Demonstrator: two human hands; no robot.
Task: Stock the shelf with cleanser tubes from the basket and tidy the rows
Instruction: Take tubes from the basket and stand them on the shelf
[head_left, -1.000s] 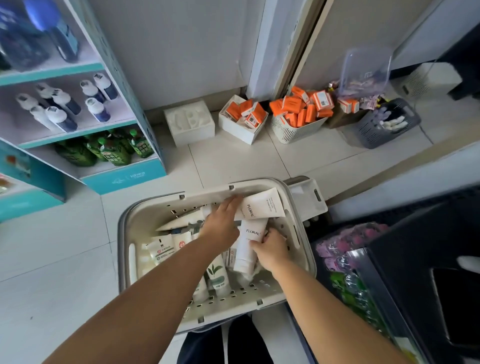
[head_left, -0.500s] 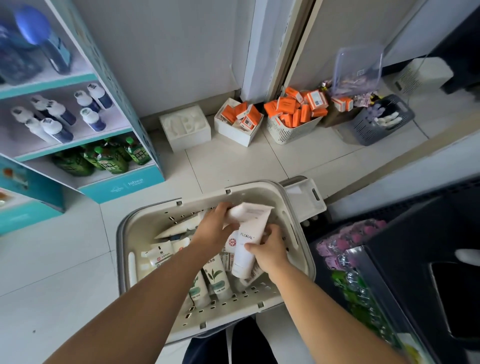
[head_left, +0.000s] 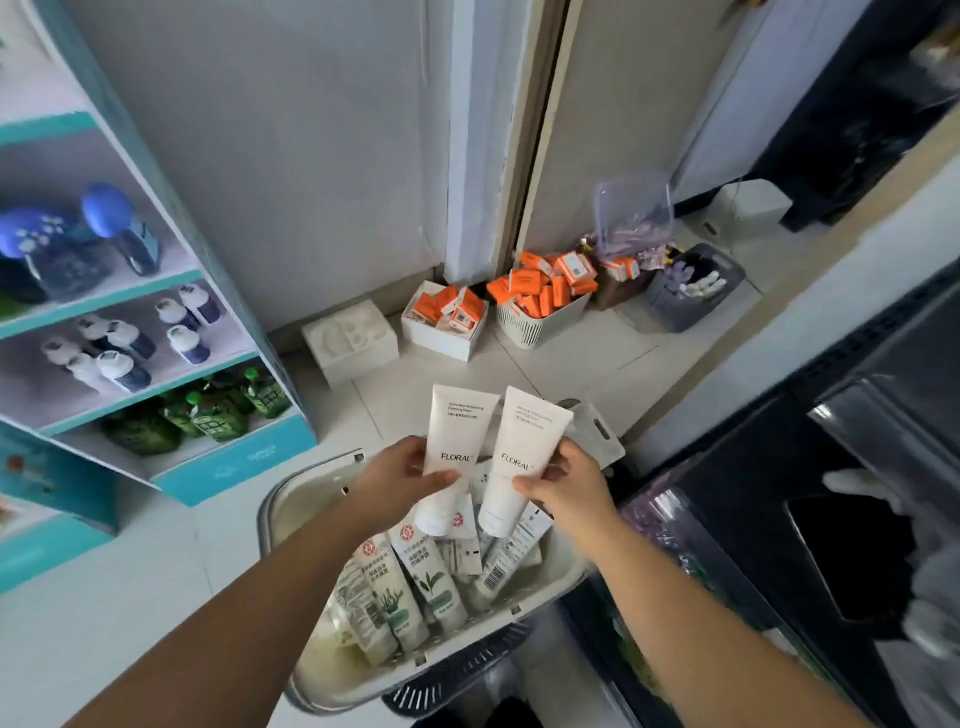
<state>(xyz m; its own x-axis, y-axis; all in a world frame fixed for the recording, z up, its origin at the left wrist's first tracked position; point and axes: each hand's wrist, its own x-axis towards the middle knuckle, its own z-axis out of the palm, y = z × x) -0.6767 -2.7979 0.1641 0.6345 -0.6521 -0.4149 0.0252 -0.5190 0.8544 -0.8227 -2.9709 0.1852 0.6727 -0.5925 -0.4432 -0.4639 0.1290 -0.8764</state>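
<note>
In the head view, the left hand (head_left: 400, 475) grasps one white FLORAL tube (head_left: 451, 441) and the right hand (head_left: 569, 480) grasps another (head_left: 522, 452), both upright above the basket (head_left: 280, 514). More tubes (head_left: 415, 582) lie inside at 6 o'clock; the shelf (head_left: 171, 291) stands at 10 o'clock.

"FLORAL" (black capitals) stands on both held tubes (head_left: 451, 457) (head_left: 519, 462).

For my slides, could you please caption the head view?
Each hand, left hand and right hand, lifts a white FLORAL tube above the beige plastic basket.
</note>
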